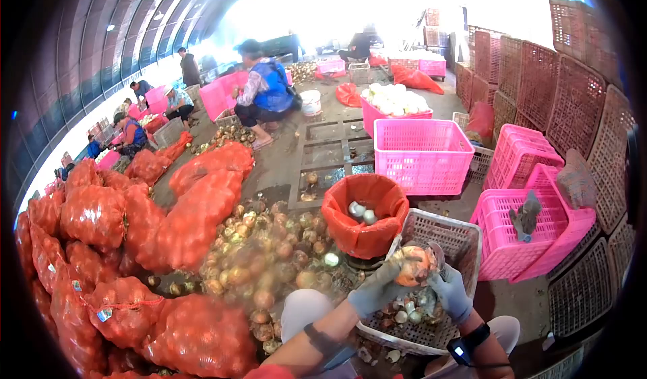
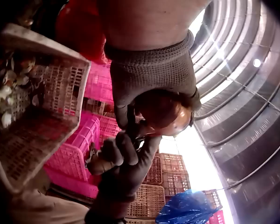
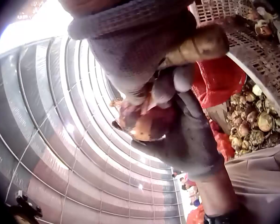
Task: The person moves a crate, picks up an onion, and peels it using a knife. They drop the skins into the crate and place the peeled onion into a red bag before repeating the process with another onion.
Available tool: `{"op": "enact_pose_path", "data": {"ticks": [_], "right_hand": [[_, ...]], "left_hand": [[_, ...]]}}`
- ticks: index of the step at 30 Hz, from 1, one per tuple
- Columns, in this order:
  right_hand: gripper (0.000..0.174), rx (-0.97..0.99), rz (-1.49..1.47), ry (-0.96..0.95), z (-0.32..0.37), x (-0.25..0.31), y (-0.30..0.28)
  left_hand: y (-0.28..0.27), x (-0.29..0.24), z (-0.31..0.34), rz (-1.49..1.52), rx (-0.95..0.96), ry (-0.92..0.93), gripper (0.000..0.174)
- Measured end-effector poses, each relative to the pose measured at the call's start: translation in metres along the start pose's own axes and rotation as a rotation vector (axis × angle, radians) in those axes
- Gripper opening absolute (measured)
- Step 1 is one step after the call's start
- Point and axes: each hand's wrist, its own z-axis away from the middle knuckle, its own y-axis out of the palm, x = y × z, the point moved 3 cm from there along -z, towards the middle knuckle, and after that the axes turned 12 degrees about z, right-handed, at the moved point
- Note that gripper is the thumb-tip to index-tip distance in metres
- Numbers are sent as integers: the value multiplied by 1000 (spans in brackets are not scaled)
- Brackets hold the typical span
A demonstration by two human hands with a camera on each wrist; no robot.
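Grey gloved hands curl round an onion and wooden handle above a crate beside a bucket.

Pink crates near brown crates

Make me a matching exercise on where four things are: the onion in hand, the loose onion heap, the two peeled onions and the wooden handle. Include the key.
Things:
1. Onion in hand
2. Loose onion heap
3. Two peeled onions
4. Wooden handle

Places:
A. Inside the red-lined container
B. Sticking out from the right hand
C. On the floor beside red sacks
D. In the left hand

Pairs: 1-D, 2-C, 3-A, 4-B
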Motion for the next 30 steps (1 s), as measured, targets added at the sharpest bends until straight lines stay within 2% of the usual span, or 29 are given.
{"op": "enact_pose_path", "data": {"ticks": [1,2,3,5,6,8,10,11,13,15,17,19,20,21,23,25,27,28,29,30], "right_hand": [[29,-10,102,-2,-6,-11,-10],[24,-66,371,-31,-12,-35,-26],[24,-74,371,-31,-15,-62,-36],[24,-144,534,23,-15,-71,-40],[28,-161,565,56,-13,-71,-39],[34,-102,571,61,-5,-33,-25],[32,-123,643,-123,-8,-49,-26],[26,-127,726,-23,-7,-46,-26],[29,-127,689,-26,-3,-25,-23],[26,-140,631,59,1,-5,-20],[27,-90,664,71,7,15,-21],[27,-78,559,193,11,27,-20],[28,-35,408,175,13,31,-21],[28,-25,408,182,13,39,-23],[32,124,171,370,18,63,-23],[36,120,131,364,18,80,-23],[43,42,14,260,6,91,-31],[52,90,96,424,0,84,-43],[47,107,38,462,-6,45,-57],[45,46,-190,611,-3,24,-55]], "left_hand": [[0,3,0,318,8,-142,52],[6,0,3,317,14,-150,52],[13,-7,7,-59,73,-30,68],[29,-18,14,-807,193,215,101],[24,-7,15,-889,179,238,110],[19,-7,12,-852,147,238,109],[12,-5,9,-788,65,225,108],[8,1,10,-756,18,206,107],[6,-1,9,-361,-51,131,101],[6,-8,9,-255,-150,84,92],[2,-8,9,-333,-132,94,87],[-3,-8,9,-349,-153,83,84],[-2,-9,10,-307,-136,90,84],[-7,-9,10,-303,-147,89,84],[-15,-2,11,-337,-166,21,83],[-13,1,11,-318,-166,-7,81],[-11,-1,13,-483,-299,-93,79],[-26,5,11,-348,-245,-88,77],[-29,10,12,-244,-268,-88,72],[-26,8,12,-105,-224,-121,68]]}}
